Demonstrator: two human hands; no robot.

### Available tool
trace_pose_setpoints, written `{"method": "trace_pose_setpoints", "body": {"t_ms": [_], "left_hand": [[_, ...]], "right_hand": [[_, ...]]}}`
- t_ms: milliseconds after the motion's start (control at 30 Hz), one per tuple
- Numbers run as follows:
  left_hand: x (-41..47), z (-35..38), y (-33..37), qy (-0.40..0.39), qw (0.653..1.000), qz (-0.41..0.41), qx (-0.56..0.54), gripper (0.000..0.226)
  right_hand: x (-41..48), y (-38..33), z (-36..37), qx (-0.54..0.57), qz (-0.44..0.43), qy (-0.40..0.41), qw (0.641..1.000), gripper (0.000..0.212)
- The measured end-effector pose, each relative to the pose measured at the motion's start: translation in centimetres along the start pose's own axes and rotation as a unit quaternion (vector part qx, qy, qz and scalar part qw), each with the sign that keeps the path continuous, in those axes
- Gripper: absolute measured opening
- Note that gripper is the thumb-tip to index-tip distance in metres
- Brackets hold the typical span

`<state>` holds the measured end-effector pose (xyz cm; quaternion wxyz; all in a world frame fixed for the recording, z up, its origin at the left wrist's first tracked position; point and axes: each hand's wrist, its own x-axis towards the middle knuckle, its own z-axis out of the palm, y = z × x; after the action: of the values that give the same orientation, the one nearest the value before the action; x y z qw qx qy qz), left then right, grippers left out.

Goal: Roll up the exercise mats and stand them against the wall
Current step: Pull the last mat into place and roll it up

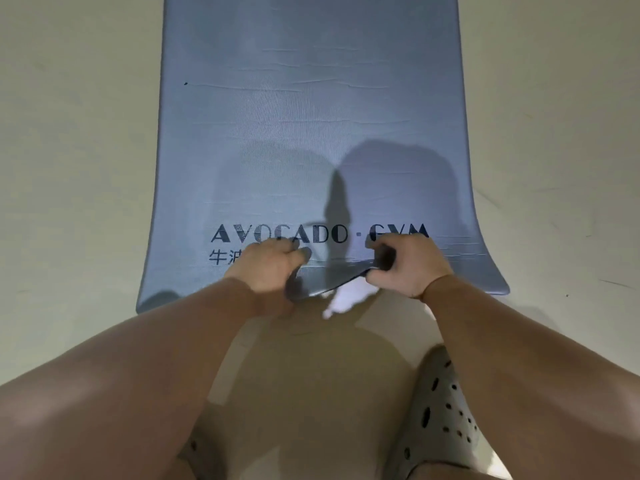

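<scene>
Blue-grey mat [311,133] lies flat on the floor [69,150], its long axis running straight away from the person. Left hand [268,266] and right hand [408,266] both pinch its lifted near edge, equally close, ready to roll forward.

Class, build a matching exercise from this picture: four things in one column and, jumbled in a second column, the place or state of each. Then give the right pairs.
Things:
1. blue-grey exercise mat
2. black printed lettering
3. pale grey perforated clog
4. right hand

Places or states:
a. bottom right of the view
b. gripping the mat's near edge
c. spread on the pale floor, near edge lifted
d. across the mat's near end

Pairs: 1-c, 2-d, 3-a, 4-b
</scene>
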<state>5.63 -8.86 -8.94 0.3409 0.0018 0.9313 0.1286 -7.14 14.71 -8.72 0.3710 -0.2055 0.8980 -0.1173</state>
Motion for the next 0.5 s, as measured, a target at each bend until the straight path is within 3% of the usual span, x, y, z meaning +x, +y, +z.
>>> {"method": "trace_pose_setpoints", "body": {"t_ms": [33,100,200,300,400,500], "left_hand": [[0.1,-0.4,-0.3,-0.022,0.999,0.008,-0.040,0.066],[0.1,-0.5,-1.3,-0.043,0.992,-0.008,-0.119,0.041],[0.3,-0.8,-2.5,0.000,0.977,-0.055,-0.205,0.018],[1.0,-2.6,-2.4,0.079,0.979,-0.122,-0.146,0.017],[2.0,-4.1,-2.3,0.118,0.972,-0.165,-0.121,0.022],[3.0,-4.9,-2.5,0.118,0.971,-0.183,-0.102,0.023]], "right_hand": [[0.4,-0.3,-0.2,0.006,0.008,0.010,1.000,0.029],[1.0,-1.2,-1.0,0.002,0.023,0.014,1.000,0.017],[2.1,-3.1,-2.7,-0.048,0.023,0.024,0.998,0.032],[2.8,-4.9,-3.9,-0.095,0.022,0.039,0.994,0.054],[2.2,-7.1,-3.3,-0.138,-0.016,0.166,0.976,0.061],[0.7,-8.2,-0.3,-0.146,-0.084,0.324,0.931,0.064]]}}
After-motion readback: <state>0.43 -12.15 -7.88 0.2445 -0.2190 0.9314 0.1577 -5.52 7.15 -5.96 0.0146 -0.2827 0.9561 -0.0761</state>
